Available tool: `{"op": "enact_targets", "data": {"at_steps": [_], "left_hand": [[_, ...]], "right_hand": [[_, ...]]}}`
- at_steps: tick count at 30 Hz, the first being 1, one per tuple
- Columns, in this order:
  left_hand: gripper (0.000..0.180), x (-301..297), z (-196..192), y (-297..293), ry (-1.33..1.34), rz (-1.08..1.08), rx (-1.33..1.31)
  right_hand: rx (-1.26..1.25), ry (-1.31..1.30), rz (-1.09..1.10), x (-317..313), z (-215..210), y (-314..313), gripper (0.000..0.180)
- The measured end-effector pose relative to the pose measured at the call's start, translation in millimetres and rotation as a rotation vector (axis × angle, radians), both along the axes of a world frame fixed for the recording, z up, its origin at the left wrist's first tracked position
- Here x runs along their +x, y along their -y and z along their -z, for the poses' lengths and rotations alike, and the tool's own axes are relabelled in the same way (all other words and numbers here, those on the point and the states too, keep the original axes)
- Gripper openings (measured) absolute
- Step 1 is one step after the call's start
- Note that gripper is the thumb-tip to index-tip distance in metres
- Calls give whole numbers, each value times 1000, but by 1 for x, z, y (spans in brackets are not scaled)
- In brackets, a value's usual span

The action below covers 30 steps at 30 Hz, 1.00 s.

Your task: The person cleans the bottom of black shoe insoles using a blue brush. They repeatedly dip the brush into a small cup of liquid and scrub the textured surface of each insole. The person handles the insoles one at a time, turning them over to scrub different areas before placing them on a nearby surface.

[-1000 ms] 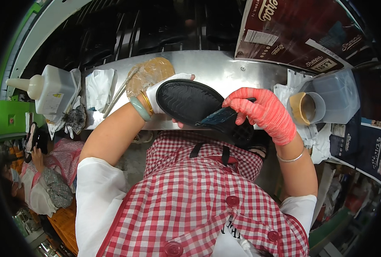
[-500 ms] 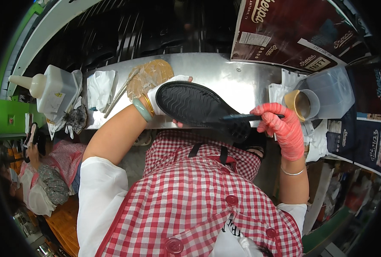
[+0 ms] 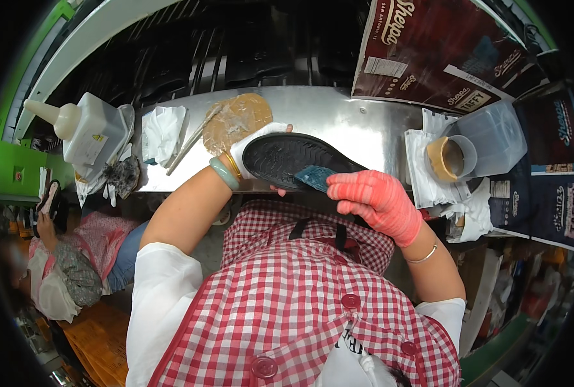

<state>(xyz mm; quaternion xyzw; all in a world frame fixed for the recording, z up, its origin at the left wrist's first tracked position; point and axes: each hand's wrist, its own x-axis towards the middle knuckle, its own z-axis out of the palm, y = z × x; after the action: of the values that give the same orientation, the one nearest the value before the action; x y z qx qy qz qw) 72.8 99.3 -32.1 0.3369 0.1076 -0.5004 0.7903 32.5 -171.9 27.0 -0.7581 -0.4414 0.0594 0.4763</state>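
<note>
My left hand (image 3: pixel 261 132), in a white glove, grips a black shoe sole (image 3: pixel 287 155) from beneath. Its wavy-grooved side faces up, and most of my fingers are hidden under it. In a coral-red glove, my right hand (image 3: pixel 377 200) is closed on a flat teal brush (image 3: pixel 312 177). The brush's wide end lies over the lower edge of the sole; whether it touches is hard to tell. My right hand covers the heel end of the sole.
A white squeeze bottle (image 3: pixel 93 135) stands at the left of the metal table (image 3: pixel 358 129). Nearby lie white paper (image 3: pixel 163 135) and a tan round pad (image 3: pixel 241 119). At right are a cup (image 3: pixel 453 159), a clear plastic container (image 3: pixel 500 142) and cardboard (image 3: pixel 429 51). Another person (image 3: pixel 74 264) sits far left.
My right hand has moved left with the brush, from beside the heel toward the sole's middle. The brush has turned from edge-on to show its flat face. My left hand still holds the sole.
</note>
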Motion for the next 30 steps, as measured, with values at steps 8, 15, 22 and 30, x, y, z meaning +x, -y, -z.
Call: {"op": "enact_targets", "data": {"at_steps": [8,15,22,30], "left_hand": [[68,-42,-3,-7,126,-219,-320],[67,-110,22,23,11,-434,-200],[71,-129,24,35,-47,-455,-110],[67,-127,30,28,-6,-411,-64]], "right_hand": [[576,-537,736,-24,-25,42,22],[801,-716,1074,-24,22,14,27],[929,-897,971,-6,64,-10,24],[856,-909,927,2,61,-11,24]]}}
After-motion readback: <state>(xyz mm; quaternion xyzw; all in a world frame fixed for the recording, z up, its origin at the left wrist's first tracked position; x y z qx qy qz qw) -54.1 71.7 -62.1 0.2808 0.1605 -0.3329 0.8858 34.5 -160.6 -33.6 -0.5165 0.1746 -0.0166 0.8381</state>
